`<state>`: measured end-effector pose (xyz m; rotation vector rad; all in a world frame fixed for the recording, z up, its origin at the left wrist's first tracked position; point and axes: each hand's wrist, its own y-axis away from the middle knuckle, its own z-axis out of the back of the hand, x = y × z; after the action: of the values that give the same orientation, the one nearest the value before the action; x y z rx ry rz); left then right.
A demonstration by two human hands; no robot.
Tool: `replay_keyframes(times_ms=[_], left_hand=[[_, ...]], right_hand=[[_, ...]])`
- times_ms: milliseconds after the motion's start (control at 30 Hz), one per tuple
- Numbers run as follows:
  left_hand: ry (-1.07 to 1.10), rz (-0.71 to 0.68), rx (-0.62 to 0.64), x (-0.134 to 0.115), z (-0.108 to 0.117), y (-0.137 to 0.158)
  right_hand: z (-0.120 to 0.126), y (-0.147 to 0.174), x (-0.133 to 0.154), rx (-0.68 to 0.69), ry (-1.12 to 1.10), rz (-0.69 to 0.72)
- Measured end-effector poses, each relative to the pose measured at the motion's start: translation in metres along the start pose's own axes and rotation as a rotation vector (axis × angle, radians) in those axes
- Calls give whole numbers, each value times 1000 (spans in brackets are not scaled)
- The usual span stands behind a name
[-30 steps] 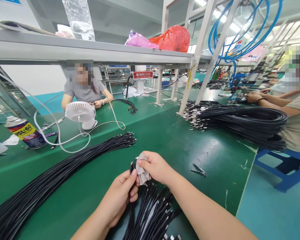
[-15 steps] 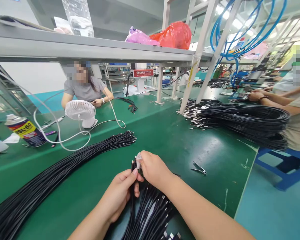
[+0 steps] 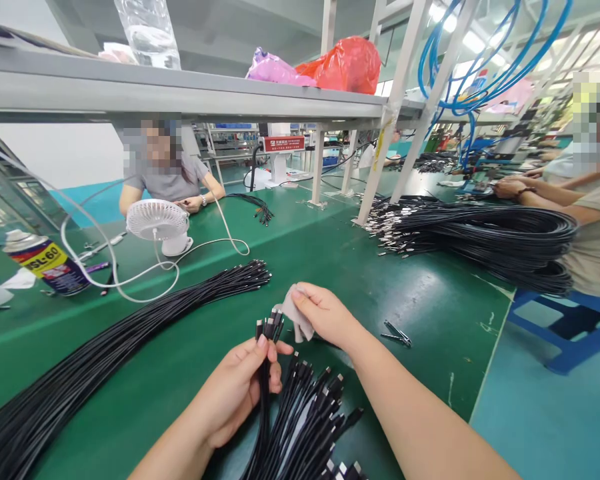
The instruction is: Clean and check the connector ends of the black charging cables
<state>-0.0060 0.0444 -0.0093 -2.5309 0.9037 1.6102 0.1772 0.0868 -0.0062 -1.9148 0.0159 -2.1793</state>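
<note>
My left hand (image 3: 245, 383) is closed round several black cables (image 3: 270, 328), their metal-tipped plugs pointing up above my thumb. Just right of those plugs, my right hand (image 3: 327, 315) pinches a crumpled pale cloth (image 3: 297, 313), part of which hangs by the plugs; whether it touches them I cannot tell. Below both hands lies a loose bundle of black cables (image 3: 315, 407) with plugs fanned out toward me and to the right. A long bundle of black cables (image 3: 145, 343) stretches across the green table on my left.
A spray can (image 3: 47, 263) and a white fan (image 3: 157, 220) with its cord stand at the left. Small metal pieces (image 3: 397, 333) lie to the right. A thick cable coil (image 3: 480, 233) sits farther right. A shelf (image 3: 205, 93) crosses overhead. Co-workers sit opposite and at right.
My right hand has moved right, off the plugs, carrying the cloth, which now shows more fully. The plugs in my left hand are uncovered. The view has shifted slightly.
</note>
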Motion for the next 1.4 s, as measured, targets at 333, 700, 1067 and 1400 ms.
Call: replay_keyframes(times_ms=[333, 700, 1067, 1400], left_hand=[[99, 0, 31, -3, -3, 3], [-82, -147, -258, 0, -14, 2], [-164, -149, -146, 10, -8, -3], [-69, -77, -84, 11, -7, -1]], right_hand=[[-6, 3, -5, 370, -299, -126], [-9, 3, -3, 286, -252, -155], [-11, 6, -3, 396, -344, -193], [-15, 8, 1, 276, -13, 11]])
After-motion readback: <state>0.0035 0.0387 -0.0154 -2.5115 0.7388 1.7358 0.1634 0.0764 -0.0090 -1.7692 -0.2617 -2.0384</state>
